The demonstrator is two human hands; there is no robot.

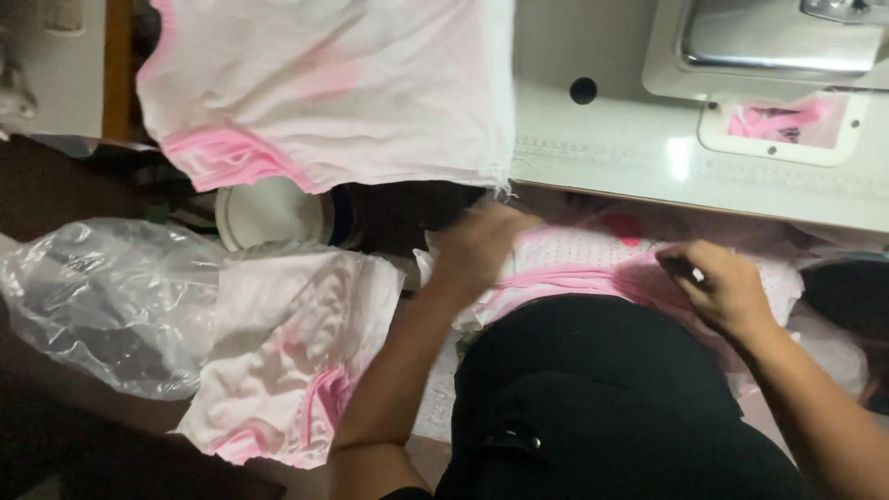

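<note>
Fingers, left hand [482, 243]: blurred, on pink dotted fabric [574, 264]; grip unclear.
Fingers, right hand [722, 285]: pinching same fabric.
Surroundings: sewing machine table [630, 148] just beyond; folded pink-white pieces [296, 352], clear plastic bag [102, 296] at left.

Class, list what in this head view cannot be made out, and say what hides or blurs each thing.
- Left hand: motion blur; its grip cannot be told.
- Small dark thing in the right hand: mostly covered by the fingers.
- Round white object: half under the hanging pink-white cloth.
- Sewing machine: cut off by the top edge.
</note>
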